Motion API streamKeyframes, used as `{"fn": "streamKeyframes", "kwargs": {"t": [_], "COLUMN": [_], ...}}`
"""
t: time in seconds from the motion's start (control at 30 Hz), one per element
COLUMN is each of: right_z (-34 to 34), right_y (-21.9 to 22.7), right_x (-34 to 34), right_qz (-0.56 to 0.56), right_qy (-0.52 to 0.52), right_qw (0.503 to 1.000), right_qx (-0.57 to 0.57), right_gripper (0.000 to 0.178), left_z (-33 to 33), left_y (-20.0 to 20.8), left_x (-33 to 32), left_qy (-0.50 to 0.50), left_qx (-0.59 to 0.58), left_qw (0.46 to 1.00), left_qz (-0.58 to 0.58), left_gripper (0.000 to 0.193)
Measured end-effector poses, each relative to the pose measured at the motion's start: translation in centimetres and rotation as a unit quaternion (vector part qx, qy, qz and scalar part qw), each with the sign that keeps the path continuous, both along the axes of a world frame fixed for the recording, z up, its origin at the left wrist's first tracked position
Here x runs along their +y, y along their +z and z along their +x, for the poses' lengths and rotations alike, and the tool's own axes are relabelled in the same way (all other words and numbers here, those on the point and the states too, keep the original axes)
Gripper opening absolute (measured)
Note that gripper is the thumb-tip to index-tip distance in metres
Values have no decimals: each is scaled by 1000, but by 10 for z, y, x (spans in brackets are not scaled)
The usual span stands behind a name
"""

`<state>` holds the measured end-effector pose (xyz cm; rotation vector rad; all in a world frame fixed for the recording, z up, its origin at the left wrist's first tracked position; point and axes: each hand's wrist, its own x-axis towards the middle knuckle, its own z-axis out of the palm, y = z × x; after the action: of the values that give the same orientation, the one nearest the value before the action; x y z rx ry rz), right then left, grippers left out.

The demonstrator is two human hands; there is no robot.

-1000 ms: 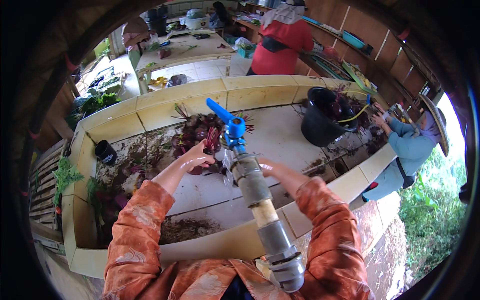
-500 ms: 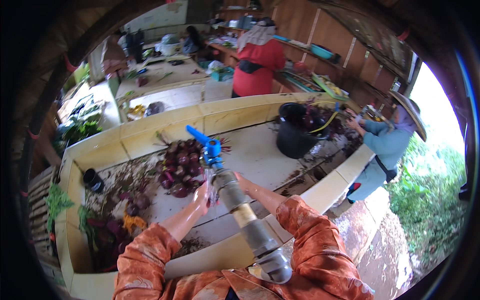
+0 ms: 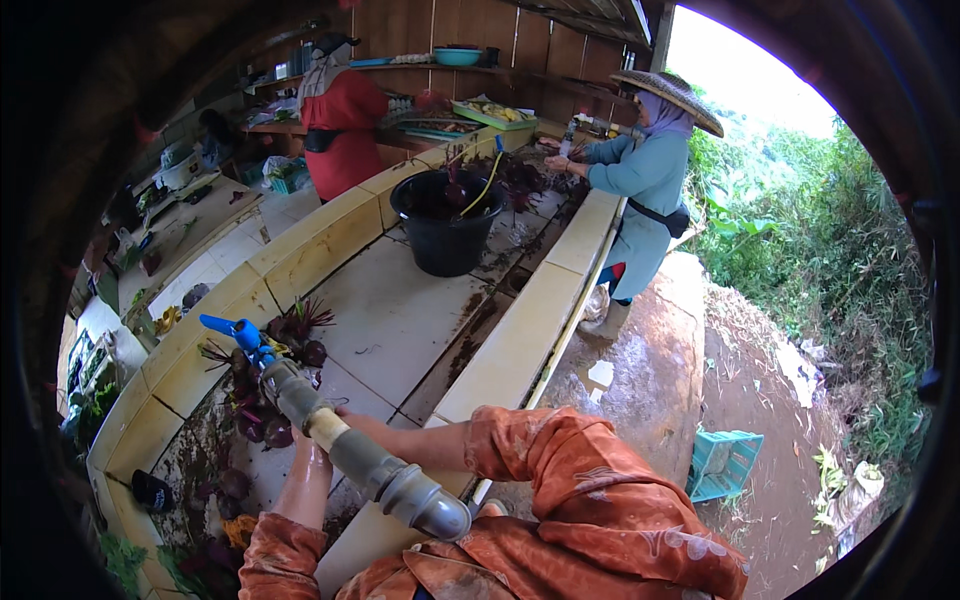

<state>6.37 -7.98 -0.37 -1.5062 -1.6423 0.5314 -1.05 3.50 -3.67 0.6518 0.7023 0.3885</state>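
A grey pipe [image 3: 375, 468] with a blue-handled tap [image 3: 243, 335] juts over a tiled trough [image 3: 390, 350] in front of me. Under the pipe, my left hand [image 3: 308, 452] and my right hand [image 3: 352, 420] come close together, both wet. The pipe covers most of their fingers, so whatever they hold cannot be made out. Just beyond and left of them lies a heap of dark red beets [image 3: 277, 432], some with cut stems. More beets [image 3: 235, 484] lie on the soiled tiles nearer the left wall.
Farther along the trough stands a black bucket [image 3: 445, 235] holding beets and a yellow hose [image 3: 482, 190]. A co-worker in blue [image 3: 640, 170] works at the far end; another in red [image 3: 342, 115] stands beyond. A black cup [image 3: 152, 492] sits left; a teal crate [image 3: 724, 463] rests outside right.
The view has swung to the right, bringing more of the outdoor ground and the crate into sight. My hands stay under the pipe, close together, now more hidden by it.
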Motion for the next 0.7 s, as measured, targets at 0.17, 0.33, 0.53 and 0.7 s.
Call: {"fn": "streamKeyframes", "kwargs": {"t": [0.17, 0.33, 0.53, 0.7], "right_z": [4, 5, 9, 24], "right_y": [-5, -4, -27, -27], "right_x": [19, 18, 31, 23], "right_qz": [-111, -85, -87, -194], "right_qy": [-50, -51, -68, -20], "right_qw": [987, 995, 994, 980], "right_qx": [105, -13, -6, 32], "right_gripper": [50, 50, 50, 51], "left_z": [2, -12, -12, -11], "left_y": [-10, -16, -25, -43], "left_x": [-5, -17, -27, -19], "left_qy": [27, 160, 172, 180], "left_qx": [-19, -68, -41, -32], "left_qw": [999, 984, 983, 980], "left_qz": [-22, -29, -55, -77], "left_gripper": [26, 28, 26, 22]}}
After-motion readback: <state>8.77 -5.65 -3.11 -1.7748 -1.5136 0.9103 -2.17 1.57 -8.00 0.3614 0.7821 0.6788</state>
